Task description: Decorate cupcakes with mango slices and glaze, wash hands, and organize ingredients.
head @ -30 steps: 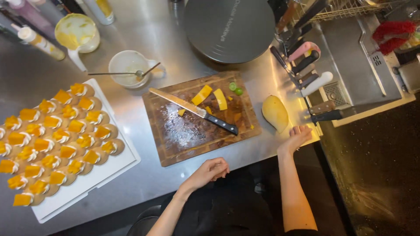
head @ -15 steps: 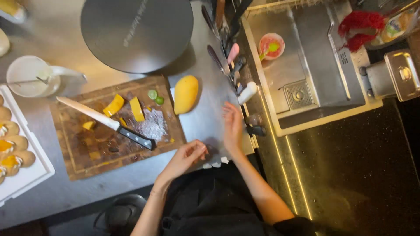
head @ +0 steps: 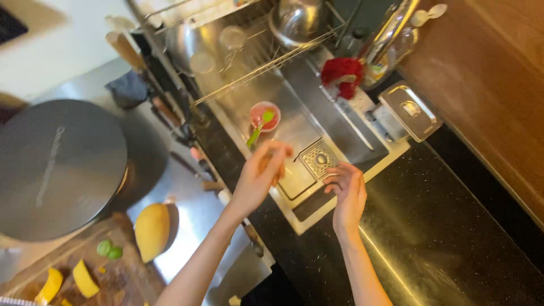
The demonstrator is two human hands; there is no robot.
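My left hand point(head: 259, 177) reaches over the steel sink point(head: 340, 122), its fingers bunched around what looks like a small orange scrap point(head: 265, 164). My right hand point(head: 347, 191) hovers just right of it, above the square drain point(head: 318, 160), with fingers curled apart and nothing in them. A pink bowl with a green spoon point(head: 264, 116) sits in the sink beyond my left fingertips. Both forearms rise from the bottom edge.
A whole yellow mango point(head: 152, 231) lies by a wooden cutting board point(head: 119, 277) with yellow slices point(head: 85, 279) and green bits point(head: 107, 249). A round dark griddle point(head: 56, 167) is at left, with knives point(head: 181, 136) along the sink edge. Nearby are a red scrubber point(head: 341, 76), a lidded metal tin point(head: 411, 110) and a black counter point(head: 453, 226).
The view has swung right from the cutting board to the sink. Both hands have left the counter edge and moved out over the sink basin, the left now bunched.
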